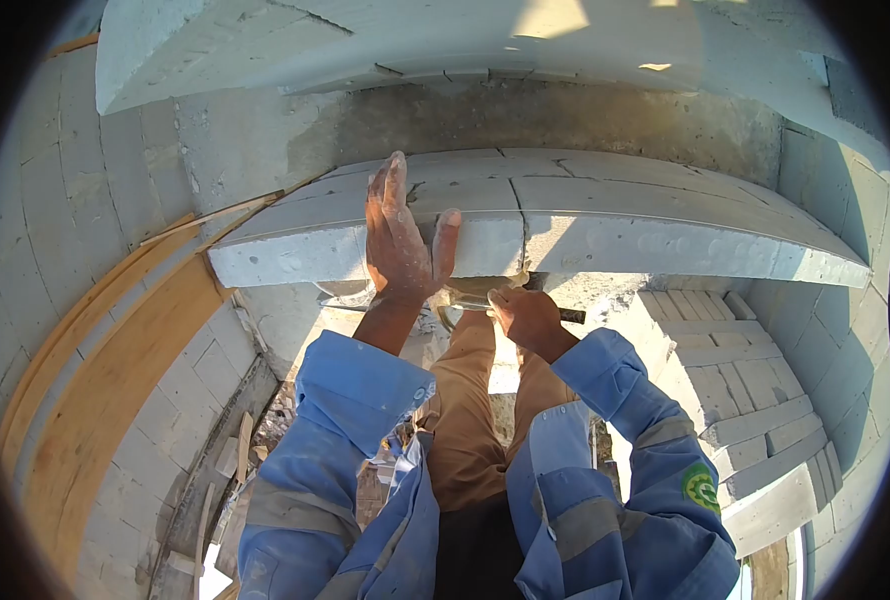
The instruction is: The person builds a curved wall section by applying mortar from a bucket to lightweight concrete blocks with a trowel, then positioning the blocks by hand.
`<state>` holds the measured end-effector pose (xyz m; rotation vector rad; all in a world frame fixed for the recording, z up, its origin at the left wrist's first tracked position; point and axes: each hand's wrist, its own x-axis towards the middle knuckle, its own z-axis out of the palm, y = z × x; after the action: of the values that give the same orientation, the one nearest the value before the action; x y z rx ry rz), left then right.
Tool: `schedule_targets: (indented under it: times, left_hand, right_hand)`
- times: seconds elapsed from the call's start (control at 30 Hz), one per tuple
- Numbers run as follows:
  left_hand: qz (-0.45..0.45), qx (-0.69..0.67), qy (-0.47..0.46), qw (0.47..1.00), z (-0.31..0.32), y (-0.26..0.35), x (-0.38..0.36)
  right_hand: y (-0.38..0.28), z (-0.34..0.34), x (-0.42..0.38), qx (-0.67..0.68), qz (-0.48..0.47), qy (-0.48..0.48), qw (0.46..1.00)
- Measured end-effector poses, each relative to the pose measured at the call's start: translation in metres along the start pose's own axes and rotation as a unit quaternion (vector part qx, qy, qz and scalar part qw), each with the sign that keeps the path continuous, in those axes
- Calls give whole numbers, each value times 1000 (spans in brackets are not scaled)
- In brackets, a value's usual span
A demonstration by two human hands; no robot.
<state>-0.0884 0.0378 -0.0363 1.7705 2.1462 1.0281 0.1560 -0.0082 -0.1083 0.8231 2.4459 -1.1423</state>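
Note:
My left hand (pixel 401 235) lies against the near face of a low wall of pale blocks (pixel 645 240). Its fingers are stretched up over the top edge, with the thumb apart. My right hand (pixel 528 318) is just right of it, below the block edge, with fingers wrapped round the handle of a tool (pixel 572 315). A dark handle end sticks out to the right of the fist. The tool's metal part (pixel 465 298) is partly hidden under the wall edge. A vertical joint (pixel 522 235) between two blocks runs a little right of my left hand.
Curved wooden boards (pixel 115 400) lean along the left wall. Stacked pale blocks (pixel 755 390) stand at the right. Behind the low wall is a stained concrete surface (pixel 565 115), with a large pale slab (pixel 365 50) above. Rubble lies low at the left.

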Motion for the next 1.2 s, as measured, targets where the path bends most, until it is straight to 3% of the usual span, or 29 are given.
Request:
schedule_targets:
  times: [0.1,0.17,0.23,0.3,0.37,0.43,0.5,0.57,0.6,0.63,0.7,0.73,0.83,0.87,0.9,0.97,1.1,1.13,1.2]
  left_hand:
    - [3,-7,-4,1000,0,2,3]
    - [13,-2,0,1000,0,0,2]
    - [22,2,10,1000,2,-1,1]
    - [27,25,-3,999,1,-1,0]
    - [29,23,8,999,3,-2,2]
    - [27,21,17,999,5,-1,1]
    - [7,20,12,1000,6,-1,0]
    - [7,18,24,1000,9,-3,-1]
    - [9,14,36,999,10,-4,-1]
    - [8,14,32,999,9,-3,-2]
    - [-5,23,17,1000,9,-4,-2]
    - [-6,22,16,1000,9,-4,-4]
    - [-4,13,22,1000,13,-5,-1]
    - [-5,23,11,1000,12,-6,-1]
    - [-5,33,2,999,11,-7,-2]
    - [-5,49,-12,999,9,-4,-4]
    - [-15,54,-23,998,10,-5,-6]
    - [-17,53,-21,998,12,-6,-7]
    - [0,41,22,999,18,-9,-8]
  right_hand:
    - [5,-15,15,-64,-53,-75,994]
    - [6,-30,24,-45,76,-132,987]
    - [5,-27,23,-41,94,-134,986]
    - [-6,-8,7,38,50,63,996]
    - [-2,2,4,-3,41,54,998]
    - [3,-11,8,-31,-46,17,998]
    - [10,-8,20,-45,-50,9,998]
    - [9,-17,28,-15,93,-104,990]
    - [7,0,18,-3,46,45,998]
    - [1,7,10,0,47,43,998]
    - [-6,9,8,40,4,165,986]
    - [-5,3,8,16,12,69,997]
    - [1,-20,17,-7,19,-8,1000]
    - [3,-17,21,-15,83,-38,996]
    - [1,-12,20,-18,80,-39,996]
    - [-8,-1,7,44,29,137,989]
    - [-2,-23,9,13,25,44,999]
    - [0,-19,12,-9,86,22,996]
    - [-7,-21,4,22,79,62,995]
